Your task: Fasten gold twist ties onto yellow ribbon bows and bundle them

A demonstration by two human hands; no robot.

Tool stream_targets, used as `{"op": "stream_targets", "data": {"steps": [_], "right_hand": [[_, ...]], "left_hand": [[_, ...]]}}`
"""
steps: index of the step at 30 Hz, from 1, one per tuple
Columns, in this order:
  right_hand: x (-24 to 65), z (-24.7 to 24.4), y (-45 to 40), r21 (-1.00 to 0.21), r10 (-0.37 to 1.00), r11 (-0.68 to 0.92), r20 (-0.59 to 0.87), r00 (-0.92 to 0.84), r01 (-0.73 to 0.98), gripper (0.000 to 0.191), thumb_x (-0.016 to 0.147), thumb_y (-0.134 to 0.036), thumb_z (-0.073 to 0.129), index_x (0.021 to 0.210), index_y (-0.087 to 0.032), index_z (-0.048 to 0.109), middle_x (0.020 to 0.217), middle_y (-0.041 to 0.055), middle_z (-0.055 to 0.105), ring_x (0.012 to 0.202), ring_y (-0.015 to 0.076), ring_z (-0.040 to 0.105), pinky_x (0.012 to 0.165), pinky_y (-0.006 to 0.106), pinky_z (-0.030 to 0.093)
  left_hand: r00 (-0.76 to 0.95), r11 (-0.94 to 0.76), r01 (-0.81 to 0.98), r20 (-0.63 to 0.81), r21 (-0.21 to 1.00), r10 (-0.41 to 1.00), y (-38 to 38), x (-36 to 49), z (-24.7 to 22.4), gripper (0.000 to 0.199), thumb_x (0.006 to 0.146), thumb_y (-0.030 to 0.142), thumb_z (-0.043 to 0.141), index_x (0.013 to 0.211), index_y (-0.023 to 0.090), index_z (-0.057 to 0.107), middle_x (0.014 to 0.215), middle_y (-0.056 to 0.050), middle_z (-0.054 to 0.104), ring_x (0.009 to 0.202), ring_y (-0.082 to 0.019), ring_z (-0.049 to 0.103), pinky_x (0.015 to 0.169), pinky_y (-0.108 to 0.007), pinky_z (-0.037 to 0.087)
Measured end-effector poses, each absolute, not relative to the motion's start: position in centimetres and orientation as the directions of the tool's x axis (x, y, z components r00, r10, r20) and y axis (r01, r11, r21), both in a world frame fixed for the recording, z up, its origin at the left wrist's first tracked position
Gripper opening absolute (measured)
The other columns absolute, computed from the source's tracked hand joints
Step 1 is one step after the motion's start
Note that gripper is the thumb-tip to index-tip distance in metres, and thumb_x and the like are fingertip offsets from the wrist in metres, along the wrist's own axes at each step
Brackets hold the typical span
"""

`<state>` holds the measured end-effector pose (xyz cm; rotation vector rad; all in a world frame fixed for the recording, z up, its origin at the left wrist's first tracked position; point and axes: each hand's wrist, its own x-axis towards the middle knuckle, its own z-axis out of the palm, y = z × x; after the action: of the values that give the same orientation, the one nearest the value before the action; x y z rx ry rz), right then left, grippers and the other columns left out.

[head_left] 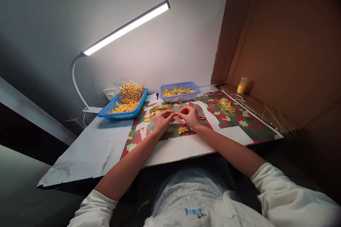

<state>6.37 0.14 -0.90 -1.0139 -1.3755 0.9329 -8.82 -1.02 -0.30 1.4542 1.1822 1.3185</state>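
A person in a white garment works with bare hands at a desk [81, 156] partly covered in red, green and yellow patterned sheeting, under a lit white bar lamp [128, 28]. The left hand [164, 120] and right hand [189, 117] meet over the sheeting, fingertips pinched narrow around a small, thin yellowish piece [175, 113] held between them. Just below the hands, on the sheeting, lies a yellow bow-shaped piece with a silvery bead [183, 130]. A bundle of thin yellow-green cords [161, 108] rests behind the left hand. Beyond the hands stands a periwinkle-blue plastic basket [179, 96] of yellow pieces; to their left, a bright blue plastic basket [122, 114] holds yellow bows and a clear bag [131, 92] of yellow-and-silver pieces. To their right lie a tangle of yellow corded pieces [226, 107] and, farther off, a yellow-filled clear container [242, 86].
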Motion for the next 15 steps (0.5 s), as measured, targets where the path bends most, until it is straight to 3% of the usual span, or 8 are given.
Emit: {"op": "stream_targets", "data": {"steps": [7, 11, 15], "right_hand": [[6.7, -0.3, -0.4, -0.915, 0.930, 0.367, 0.365, -0.047, 0.167, 0.032, 0.065, -0.043, 0.074, 0.068, -0.020, 0.053, 0.065, 0.0021, 0.064, 0.061, 0.0158, 0.061, 0.057, 0.027, 0.047], [7.4, 0.0, -0.8, -0.808, 0.891, 0.454, 0.413, -0.188, 0.375, 0.031, 0.069, -0.042, 0.072, 0.080, -0.020, 0.054, 0.070, 0.0009, 0.065, 0.061, 0.0141, 0.058, 0.056, 0.025, 0.042], [7.8, 0.3, -1.1, -0.682, 0.848, 0.530, 0.437, -0.301, 0.504, 0.022, 0.081, -0.041, 0.060, 0.077, -0.020, 0.055, 0.068, 0.0002, 0.063, 0.059, 0.0121, 0.053, 0.056, 0.024, 0.035]], "left_hand": [[-0.033, -0.327, 0.188, 0.339, 0.926, 0.940, -1.2, -8.9, -0.3, 0.028, 0.070, 0.038, 0.071, 0.088, 0.016, 0.068, 0.067, -0.001, 0.068, 0.058, -0.012, 0.061, 0.055, -0.024, 0.050], [-0.021, -0.461, 0.251, 0.481, 0.851, 0.877, -1.6, -8.8, -0.2, 0.022, 0.077, 0.036, 0.065, 0.088, 0.017, 0.067, 0.076, -0.004, 0.070, 0.065, -0.014, 0.064, 0.060, -0.024, 0.050], [0.027, -0.549, 0.379, 0.584, 0.745, 0.812, -2.1, -8.8, 0.0, 0.017, 0.080, 0.032, 0.062, 0.089, 0.019, 0.068, 0.082, -0.005, 0.072, 0.070, -0.015, 0.066, 0.066, -0.026, 0.052]]}}
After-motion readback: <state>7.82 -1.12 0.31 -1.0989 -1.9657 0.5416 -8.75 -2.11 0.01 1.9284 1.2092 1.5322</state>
